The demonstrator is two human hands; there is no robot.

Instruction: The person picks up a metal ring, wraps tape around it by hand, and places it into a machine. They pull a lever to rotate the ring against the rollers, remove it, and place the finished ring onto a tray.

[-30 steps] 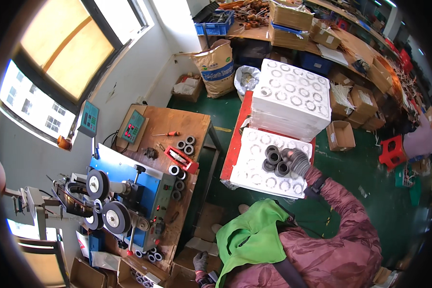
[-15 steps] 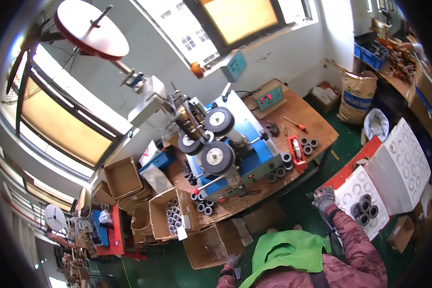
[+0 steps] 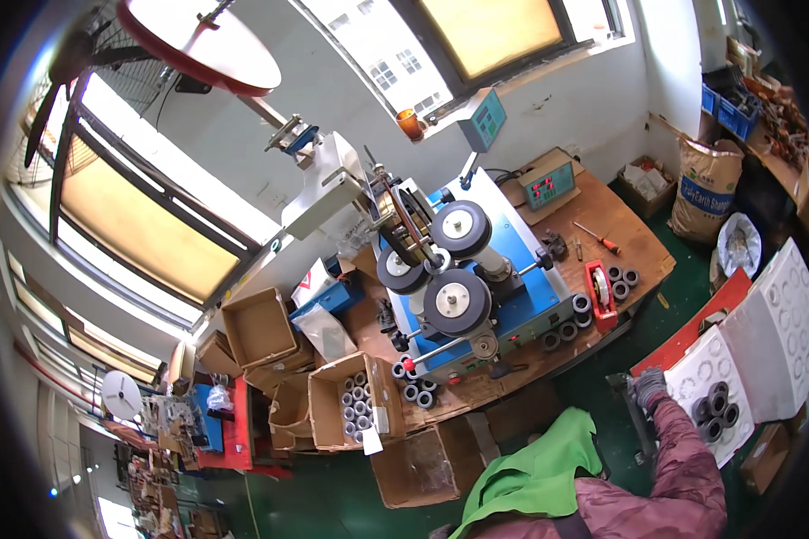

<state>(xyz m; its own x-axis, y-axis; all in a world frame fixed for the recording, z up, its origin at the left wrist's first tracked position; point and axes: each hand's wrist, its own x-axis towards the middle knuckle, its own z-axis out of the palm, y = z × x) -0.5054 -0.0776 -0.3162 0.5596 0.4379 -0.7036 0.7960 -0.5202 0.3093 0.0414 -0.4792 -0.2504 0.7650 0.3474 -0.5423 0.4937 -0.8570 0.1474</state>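
My right hand [image 3: 649,388], in a grey glove, is at the left edge of a white foam tray [image 3: 683,381] with round recesses. Its fingers look curled, beside the top of a dark upright bar [image 3: 639,429]; what they hold cannot be made out. Several dark rings [image 3: 715,406] stand clustered on that tray. Only a dark scrap of my left hand [image 3: 441,532] shows at the lower edge, beside the green garment [image 3: 535,472] on my body; its fingers are hidden.
A blue machine with dark rollers [image 3: 458,304] occupies the wooden table [image 3: 602,225]. Grey rings [image 3: 562,334] and a red tape dispenser [image 3: 600,292] lie along its front. Left, an open carton [image 3: 328,409] holds rings; another carton [image 3: 422,467] is on the floor. A second foam sheet [image 3: 776,332] leans right.
The view has shifted, so the scene sits farther right and lower. My left hand has dropped almost out of view. My right hand stays by the foam tray, and more of the dark bar shows.
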